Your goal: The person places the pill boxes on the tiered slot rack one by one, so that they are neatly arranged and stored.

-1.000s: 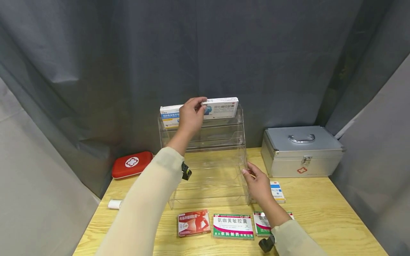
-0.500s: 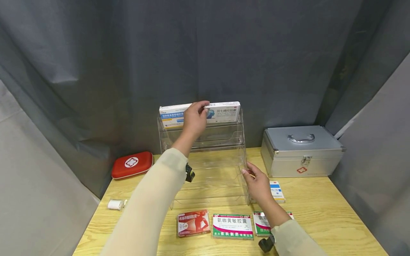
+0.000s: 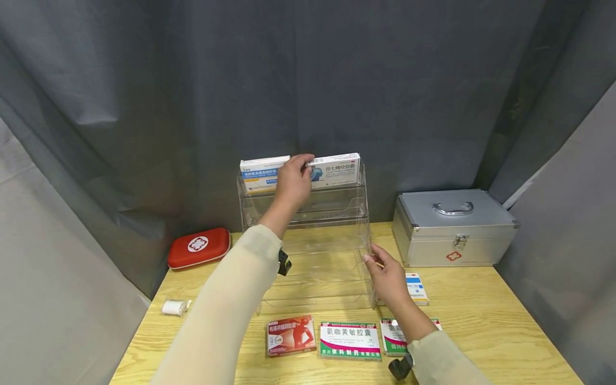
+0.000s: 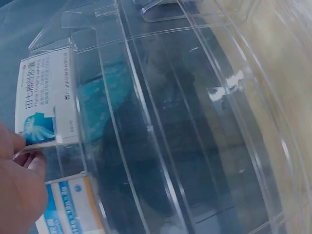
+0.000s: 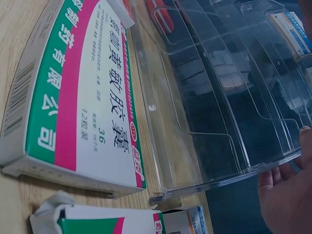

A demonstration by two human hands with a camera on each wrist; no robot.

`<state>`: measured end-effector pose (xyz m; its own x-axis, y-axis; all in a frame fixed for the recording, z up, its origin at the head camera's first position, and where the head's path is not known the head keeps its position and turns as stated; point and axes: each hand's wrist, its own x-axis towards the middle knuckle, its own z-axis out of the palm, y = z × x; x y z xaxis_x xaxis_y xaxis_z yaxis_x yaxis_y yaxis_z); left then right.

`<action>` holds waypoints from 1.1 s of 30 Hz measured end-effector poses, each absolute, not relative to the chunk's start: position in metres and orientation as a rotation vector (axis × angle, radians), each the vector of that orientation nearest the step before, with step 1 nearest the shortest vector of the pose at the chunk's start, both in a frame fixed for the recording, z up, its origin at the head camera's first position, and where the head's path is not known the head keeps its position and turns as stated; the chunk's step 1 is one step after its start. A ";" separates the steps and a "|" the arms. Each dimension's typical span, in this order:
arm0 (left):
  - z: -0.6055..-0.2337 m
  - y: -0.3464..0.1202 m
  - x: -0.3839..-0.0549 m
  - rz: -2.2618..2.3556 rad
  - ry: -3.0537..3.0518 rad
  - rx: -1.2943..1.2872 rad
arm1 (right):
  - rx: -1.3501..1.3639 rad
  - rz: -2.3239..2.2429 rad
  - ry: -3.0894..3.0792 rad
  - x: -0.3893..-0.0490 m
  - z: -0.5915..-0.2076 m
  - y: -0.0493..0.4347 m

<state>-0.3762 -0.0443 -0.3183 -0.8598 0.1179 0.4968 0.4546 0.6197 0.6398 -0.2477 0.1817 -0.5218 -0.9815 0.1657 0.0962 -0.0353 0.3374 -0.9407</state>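
Observation:
At the top tier of a clear plastic display rack (image 3: 308,275), my left hand (image 3: 293,184) pinches the left edge of a white medicine box (image 3: 337,170) with a blue head picture. In the left wrist view, my thumb and fingers (image 4: 35,163) meet at that edge. To the left of it in the same tier stands a blue-and-white medicine box (image 3: 257,175), partly covered by my left hand. My right hand (image 3: 389,275) grips the rack's right side edge; the right wrist view shows fingers (image 5: 280,175) against that edge. Lower tiers hold no boxes.
Before the rack lie a red medicine box (image 3: 291,336) and two green-and-white ones (image 3: 350,340), (image 5: 92,97). Another blue-and-white box (image 3: 416,289) is partly behind my right hand. A silver case (image 3: 454,227), a red pouch (image 3: 198,248) and a white roll (image 3: 174,307) stand around.
Over the last second my left hand has moved slightly down and right, lowering the white medicine box into the top tier. During the last half second it hardly moves. My right hand stays still.

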 end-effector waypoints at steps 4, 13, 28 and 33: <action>-0.310 -0.053 -0.367 -1.146 -2.447 -0.496 | -0.120 1.708 -2.409 -0.248 -0.522 0.181; -0.312 -0.125 -0.332 -1.246 -2.204 -0.547 | -0.092 1.712 -2.434 -0.249 -0.522 0.181; -0.447 -0.228 -0.290 -1.706 -2.262 -0.164 | -0.120 1.668 -2.462 -0.250 -0.524 0.187; -0.479 -0.220 -0.285 -1.889 -2.237 -0.157 | -0.114 1.685 -2.433 -0.251 -0.525 0.186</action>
